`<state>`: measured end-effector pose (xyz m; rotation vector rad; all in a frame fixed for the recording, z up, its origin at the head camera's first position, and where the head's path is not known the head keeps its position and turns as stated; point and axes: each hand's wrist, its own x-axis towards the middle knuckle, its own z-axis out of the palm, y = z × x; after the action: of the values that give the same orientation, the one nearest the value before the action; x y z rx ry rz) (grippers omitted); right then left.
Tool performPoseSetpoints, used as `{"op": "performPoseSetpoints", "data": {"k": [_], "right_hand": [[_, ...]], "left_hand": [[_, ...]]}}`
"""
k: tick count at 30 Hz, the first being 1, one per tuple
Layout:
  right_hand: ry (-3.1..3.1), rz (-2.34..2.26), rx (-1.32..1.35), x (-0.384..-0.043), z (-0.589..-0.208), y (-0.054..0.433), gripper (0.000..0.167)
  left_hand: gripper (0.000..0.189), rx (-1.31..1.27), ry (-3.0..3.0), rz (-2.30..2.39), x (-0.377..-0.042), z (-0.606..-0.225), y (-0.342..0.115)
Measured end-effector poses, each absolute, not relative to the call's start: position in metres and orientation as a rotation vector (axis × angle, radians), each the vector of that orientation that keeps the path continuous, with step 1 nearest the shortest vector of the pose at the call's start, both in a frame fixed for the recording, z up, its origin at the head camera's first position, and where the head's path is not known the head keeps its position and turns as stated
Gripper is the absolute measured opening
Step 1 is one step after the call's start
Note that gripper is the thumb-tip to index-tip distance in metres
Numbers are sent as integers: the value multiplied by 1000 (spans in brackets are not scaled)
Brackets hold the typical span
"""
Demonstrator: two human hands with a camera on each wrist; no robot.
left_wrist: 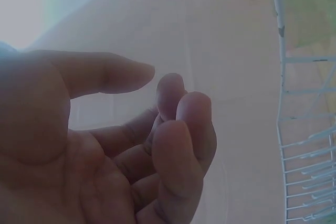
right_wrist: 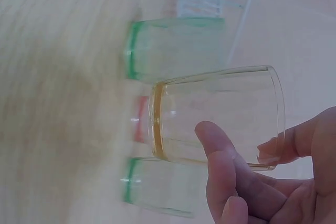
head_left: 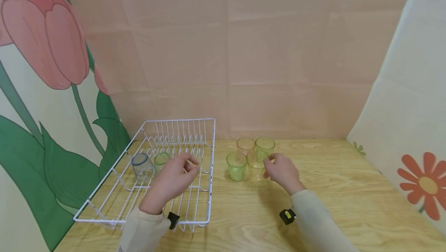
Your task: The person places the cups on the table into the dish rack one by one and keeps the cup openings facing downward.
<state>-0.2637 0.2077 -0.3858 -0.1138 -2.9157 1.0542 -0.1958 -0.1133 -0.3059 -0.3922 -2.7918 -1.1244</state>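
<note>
My right hand (head_left: 283,170) pinches a clear yellow glass (right_wrist: 220,114) by its wall near the rim. Its base, ringed in amber, faces the tabletop. Around it stand a green glass (head_left: 236,168) on the left, a pink glass (head_left: 245,143) behind, and another green glass (head_left: 265,143) at the back right. The left hand (head_left: 174,178) hovers over a white wire dish rack (head_left: 210,190), fingers loosely bent, thumb and fingertips apart with nothing between them. Inside the rack, a blue glass (head_left: 142,168) sits bottom up, and a green glass (head_left: 162,160) beside it is partly hidden by that hand.
The rack stands on a wooden table (head_left: 331,190), its upright wire dividers (head_left: 179,132) along the back. A plain pinkish cloth (head_left: 278,50) hangs behind the table. Flower-printed cloth (head_left: 42,43) borders the left side, and a similar printed cloth (head_left: 400,120) the right.
</note>
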Motion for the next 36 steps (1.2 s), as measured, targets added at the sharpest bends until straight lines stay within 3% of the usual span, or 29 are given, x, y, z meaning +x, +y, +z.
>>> {"op": "performPoseSetpoints", "data": {"k": [9, 24, 36], "right_hand": [[-2861, 1010, -61, -246, -359, 194, 51], [-2694, 1286, 152, -203, -316, 158, 41], [-2634, 1331, 277, -196, -307, 143, 33]], "left_hand": [[38, -454, -2744, -1197, -195, -311, -103], [54, -681, -2776, -1294, -198, -313, -84], [56, -733, -2701, -1500, -198, -308, -75]]}}
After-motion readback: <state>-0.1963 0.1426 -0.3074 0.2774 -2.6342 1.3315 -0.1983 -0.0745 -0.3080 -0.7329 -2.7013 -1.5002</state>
